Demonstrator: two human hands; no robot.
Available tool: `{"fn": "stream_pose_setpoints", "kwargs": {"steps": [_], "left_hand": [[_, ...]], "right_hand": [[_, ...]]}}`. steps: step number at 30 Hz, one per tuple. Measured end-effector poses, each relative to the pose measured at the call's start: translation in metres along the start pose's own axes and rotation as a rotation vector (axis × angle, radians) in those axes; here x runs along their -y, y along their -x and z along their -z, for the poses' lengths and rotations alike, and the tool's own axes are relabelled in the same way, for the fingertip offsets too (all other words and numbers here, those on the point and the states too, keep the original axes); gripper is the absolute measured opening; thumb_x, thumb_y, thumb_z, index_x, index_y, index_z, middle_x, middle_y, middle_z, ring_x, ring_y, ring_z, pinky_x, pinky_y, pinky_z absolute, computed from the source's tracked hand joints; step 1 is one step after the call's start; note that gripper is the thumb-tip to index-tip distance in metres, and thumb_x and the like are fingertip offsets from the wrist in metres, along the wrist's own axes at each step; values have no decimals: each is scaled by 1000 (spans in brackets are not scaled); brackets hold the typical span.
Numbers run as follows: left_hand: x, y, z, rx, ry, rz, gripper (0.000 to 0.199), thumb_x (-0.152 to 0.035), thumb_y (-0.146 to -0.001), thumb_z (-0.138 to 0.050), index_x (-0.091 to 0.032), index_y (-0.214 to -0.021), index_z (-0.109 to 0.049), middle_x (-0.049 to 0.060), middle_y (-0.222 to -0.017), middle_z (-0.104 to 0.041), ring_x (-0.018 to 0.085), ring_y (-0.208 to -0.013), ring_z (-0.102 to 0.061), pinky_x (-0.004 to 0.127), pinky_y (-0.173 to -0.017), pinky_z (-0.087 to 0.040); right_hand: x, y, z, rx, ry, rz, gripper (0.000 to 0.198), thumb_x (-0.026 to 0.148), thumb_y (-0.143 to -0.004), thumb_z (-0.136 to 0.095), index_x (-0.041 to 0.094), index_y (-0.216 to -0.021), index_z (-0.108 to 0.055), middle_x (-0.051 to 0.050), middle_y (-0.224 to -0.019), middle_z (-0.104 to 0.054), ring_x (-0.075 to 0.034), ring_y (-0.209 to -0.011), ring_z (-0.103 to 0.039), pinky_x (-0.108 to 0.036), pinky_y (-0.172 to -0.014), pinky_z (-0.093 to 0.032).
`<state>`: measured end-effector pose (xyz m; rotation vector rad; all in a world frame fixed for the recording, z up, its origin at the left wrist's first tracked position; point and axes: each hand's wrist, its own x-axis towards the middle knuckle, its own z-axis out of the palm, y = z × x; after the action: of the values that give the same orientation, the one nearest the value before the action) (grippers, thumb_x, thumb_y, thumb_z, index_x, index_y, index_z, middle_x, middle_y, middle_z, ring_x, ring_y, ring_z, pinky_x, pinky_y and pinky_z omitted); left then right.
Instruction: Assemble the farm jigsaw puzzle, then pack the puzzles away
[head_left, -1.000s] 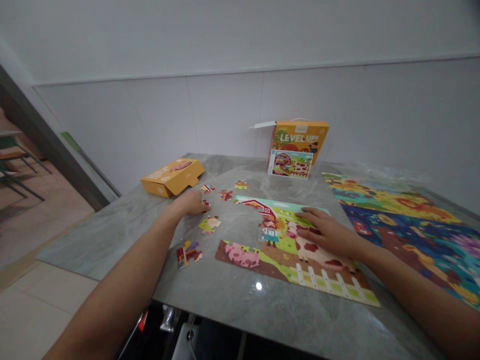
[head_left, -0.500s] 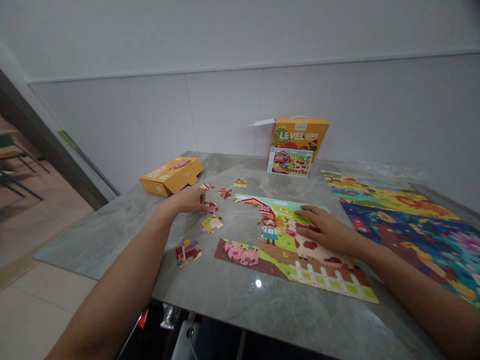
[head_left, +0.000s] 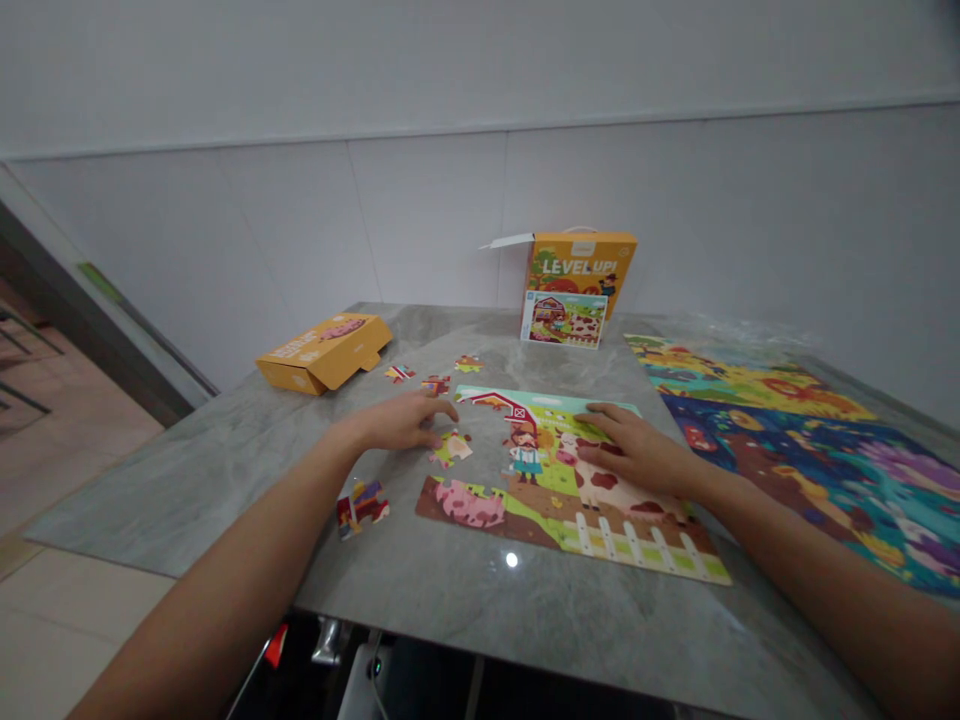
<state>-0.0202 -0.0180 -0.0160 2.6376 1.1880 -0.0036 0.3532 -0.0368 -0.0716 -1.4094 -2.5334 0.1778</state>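
Left hand (head_left: 401,420) curled, thumb and forefinger apart; can't tell if it grips anything. Green piece (head_left: 452,449) just beside its thumb. Puzzle (head_left: 559,488) lies to its right, long axis crosswise, unfilled side nearest this hand. Right hand (head_left: 630,450) spread on puzzle.

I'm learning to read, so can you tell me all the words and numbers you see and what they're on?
"LEVEL UP!": on the front of the upright yellow box.
White label above those words: too small to read.
White lettering on the low yellow box: too blurred to read.
Blue corner mark on the farm picture card: too small to read.
Farm puzzle: no words I can make out.
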Motion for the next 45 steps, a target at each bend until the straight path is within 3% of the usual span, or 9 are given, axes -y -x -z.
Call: {"fn": "stream_pose_setpoints", "kwargs": {"steps": [4,10,14,21,26,36,41,45], "left_hand": [[-9,0,-3,17,48,-147,31,-29,-89,-51,-31,-118,-60,4,-102,-55,17,-96,-53,28,-87,-41],[-8,5,0,81,79,-189,53,-20,-83,-55,-34,-133,-48,4,-108,-51,19,-98,-51,33,-92,-41],[-8,3,-2,88,77,-144,44,-28,-83,-57,-33,-127,-54,4,-107,-52,20,-99,-51,33,-91,-40],[-15,-2,-9,84,86,-50,48,-46,-82,-58,-26,-124,-50,6,-110,-53,21,-93,-54,30,-81,-42],[-24,-10,-16,35,95,13,48,-55,-73,-65,-18,-103,-54,7,-104,-57,21,-90,-54,29,-76,-41],[-39,-17,-23,-36,142,20,54,-59,-63,-72,-20,-93,-50,4,-96,-58,19,-82,-53,27,-66,-38],[-44,-18,-24,-49,162,-2,50,-59,-66,-70,-20,-91,-51,4,-94,-59,19,-81,-53,27,-68,-38],[-38,-20,-23,-73,120,62,47,-60,-68,-66,-19,-87,-52,5,-92,-59,20,-81,-53,27,-66,-38]], "right_hand": [[-1,0,-1,-7,6,2,61,60,-88,-42,17,-130,-53,-16,-136,-46,-30,-124,-45,-44,-104,-38],[2,0,1,-17,5,7,59,57,-88,-44,17,-129,-54,-17,-133,-48,-31,-122,-47,-45,-102,-39],[2,0,2,-3,3,0,59,58,-88,-43,18,-129,-53,-16,-134,-47,-31,-123,-46,-45,-102,-39],[2,0,3,-15,-34,7,55,56,-88,-44,21,-130,-53,-15,-134,-48,-30,-121,-47,-44,-101,-40],[5,0,5,-12,-30,3,55,54,-88,-44,18,-129,-54,-16,-133,-47,-30,-120,-48,-43,-101,-40],[4,0,4,-18,-35,2,55,54,-88,-45,19,-129,-54,-16,-135,-47,-30,-122,-47,-45,-101,-39],[6,0,6,-14,-38,2,54,54,-88,-44,19,-128,-55,-16,-133,-48,-30,-119,-49,-44,-99,-41],[6,0,6,-28,-40,17,52,54,-89,-43,20,-127,-55,-15,-132,-49,-30,-118,-50,-45,-99,-41]]}}
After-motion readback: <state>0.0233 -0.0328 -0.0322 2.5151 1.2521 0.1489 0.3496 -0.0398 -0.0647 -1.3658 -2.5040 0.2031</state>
